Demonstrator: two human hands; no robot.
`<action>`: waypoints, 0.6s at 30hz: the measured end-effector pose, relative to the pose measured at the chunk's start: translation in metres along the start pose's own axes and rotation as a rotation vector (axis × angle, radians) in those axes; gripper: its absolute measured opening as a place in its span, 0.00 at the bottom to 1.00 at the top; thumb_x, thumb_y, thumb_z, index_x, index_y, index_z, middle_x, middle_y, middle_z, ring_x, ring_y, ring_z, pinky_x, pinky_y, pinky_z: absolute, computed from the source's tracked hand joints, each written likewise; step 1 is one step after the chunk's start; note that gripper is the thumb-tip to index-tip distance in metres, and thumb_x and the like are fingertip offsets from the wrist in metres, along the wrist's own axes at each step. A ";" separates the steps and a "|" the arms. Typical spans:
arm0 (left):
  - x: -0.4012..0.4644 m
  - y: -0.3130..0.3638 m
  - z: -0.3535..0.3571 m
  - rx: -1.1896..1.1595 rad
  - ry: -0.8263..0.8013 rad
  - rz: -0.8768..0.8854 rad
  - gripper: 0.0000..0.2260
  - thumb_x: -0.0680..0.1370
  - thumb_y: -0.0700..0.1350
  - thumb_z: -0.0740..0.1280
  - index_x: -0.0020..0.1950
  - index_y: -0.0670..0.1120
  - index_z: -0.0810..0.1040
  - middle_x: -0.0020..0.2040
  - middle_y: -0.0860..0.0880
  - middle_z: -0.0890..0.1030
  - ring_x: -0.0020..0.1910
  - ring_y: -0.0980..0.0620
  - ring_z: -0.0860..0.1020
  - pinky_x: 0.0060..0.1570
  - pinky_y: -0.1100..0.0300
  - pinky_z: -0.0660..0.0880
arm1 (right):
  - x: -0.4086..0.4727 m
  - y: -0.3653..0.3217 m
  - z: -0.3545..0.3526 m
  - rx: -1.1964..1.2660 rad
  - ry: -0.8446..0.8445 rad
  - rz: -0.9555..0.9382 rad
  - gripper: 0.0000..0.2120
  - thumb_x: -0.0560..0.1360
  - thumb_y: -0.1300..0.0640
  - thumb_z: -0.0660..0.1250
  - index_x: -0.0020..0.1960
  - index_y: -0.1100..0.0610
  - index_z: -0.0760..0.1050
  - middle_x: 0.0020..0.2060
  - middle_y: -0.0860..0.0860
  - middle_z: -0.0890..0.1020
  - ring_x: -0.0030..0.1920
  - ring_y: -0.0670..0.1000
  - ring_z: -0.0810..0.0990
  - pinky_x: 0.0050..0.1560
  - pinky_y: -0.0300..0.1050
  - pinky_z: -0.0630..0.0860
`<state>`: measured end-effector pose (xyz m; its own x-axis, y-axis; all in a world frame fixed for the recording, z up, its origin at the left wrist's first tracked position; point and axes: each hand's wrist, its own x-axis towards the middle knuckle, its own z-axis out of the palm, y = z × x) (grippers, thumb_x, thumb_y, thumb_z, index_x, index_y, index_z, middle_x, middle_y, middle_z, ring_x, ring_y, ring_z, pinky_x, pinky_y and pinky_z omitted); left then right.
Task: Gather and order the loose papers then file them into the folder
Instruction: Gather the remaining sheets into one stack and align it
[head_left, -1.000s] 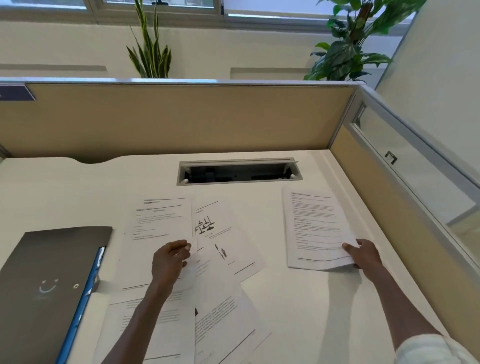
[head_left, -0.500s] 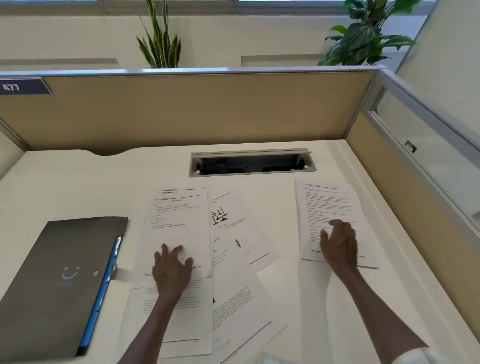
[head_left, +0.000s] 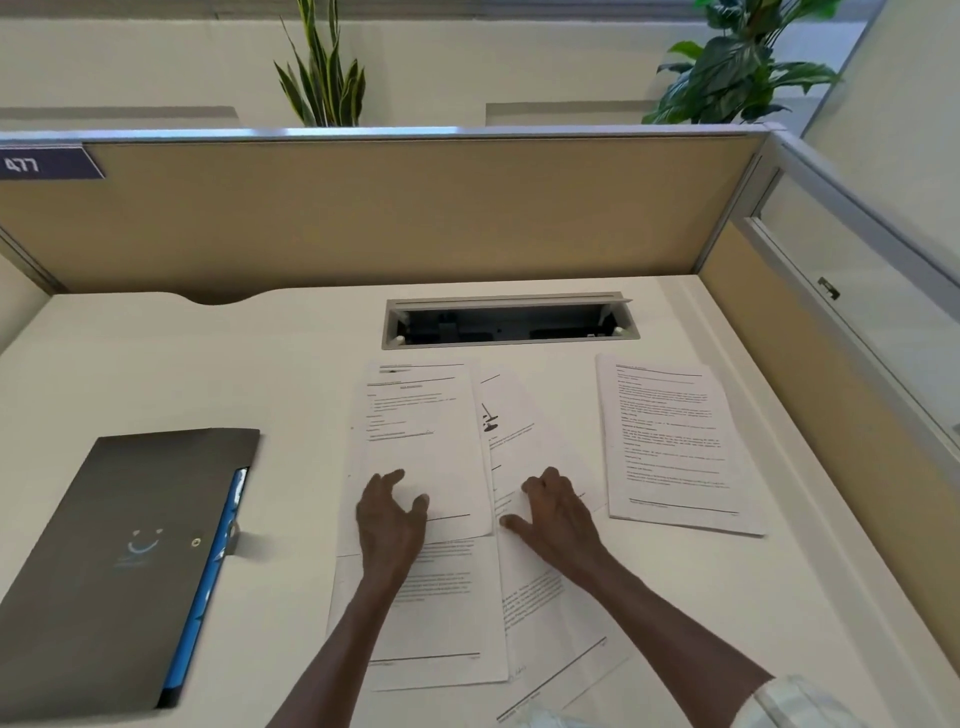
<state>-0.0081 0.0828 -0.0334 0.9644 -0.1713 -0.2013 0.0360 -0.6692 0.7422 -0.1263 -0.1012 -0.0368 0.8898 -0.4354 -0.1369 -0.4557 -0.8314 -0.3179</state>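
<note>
Several printed white sheets lie overlapping in the middle of the white desk (head_left: 156, 374). My left hand (head_left: 389, 514) rests flat, fingers spread, on the top sheet (head_left: 421, 426) of that pile. My right hand (head_left: 558, 512) presses, fingers apart, on the sheet with a small black drawing (head_left: 519, 421) just to the right. Two more text sheets (head_left: 447, 613) stick out below my hands toward me. A separate text page (head_left: 670, 441) lies alone at the right. The dark grey folder (head_left: 119, 551) with a blue inner edge lies closed at the left.
An open cable tray slot (head_left: 509, 322) is set into the desk behind the papers. Tan partition panels (head_left: 395, 213) wall the desk at the back and right. Two potted plants (head_left: 322, 78) stand behind the back partition.
My right hand has left the separate page at the right and moved left onto the middle pile. My left hand slid the top sheet slightly right. The camera tilted down.
</note>
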 end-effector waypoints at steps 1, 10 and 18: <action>-0.004 -0.003 -0.002 0.031 0.062 -0.033 0.24 0.74 0.44 0.73 0.69 0.43 0.74 0.73 0.38 0.70 0.75 0.41 0.63 0.72 0.50 0.59 | -0.001 -0.003 0.001 0.036 -0.001 0.017 0.23 0.75 0.41 0.65 0.58 0.59 0.71 0.54 0.55 0.72 0.54 0.56 0.73 0.51 0.49 0.74; -0.016 -0.009 -0.015 0.126 0.059 -0.319 0.33 0.74 0.49 0.72 0.76 0.44 0.62 0.74 0.40 0.62 0.71 0.36 0.61 0.65 0.41 0.66 | 0.023 -0.041 -0.009 0.375 -0.209 0.278 0.13 0.75 0.51 0.66 0.41 0.58 0.67 0.43 0.55 0.75 0.44 0.54 0.73 0.44 0.45 0.69; -0.005 -0.007 -0.018 0.105 0.023 -0.377 0.33 0.74 0.49 0.72 0.75 0.42 0.63 0.70 0.36 0.66 0.68 0.32 0.66 0.62 0.41 0.69 | 0.027 -0.056 -0.012 0.520 -0.104 0.412 0.21 0.76 0.53 0.66 0.64 0.63 0.68 0.60 0.58 0.77 0.61 0.59 0.75 0.57 0.46 0.71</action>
<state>-0.0087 0.1021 -0.0261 0.8942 0.1163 -0.4323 0.3633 -0.7529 0.5488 -0.0774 -0.0705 -0.0117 0.6553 -0.6245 -0.4249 -0.7105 -0.3185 -0.6275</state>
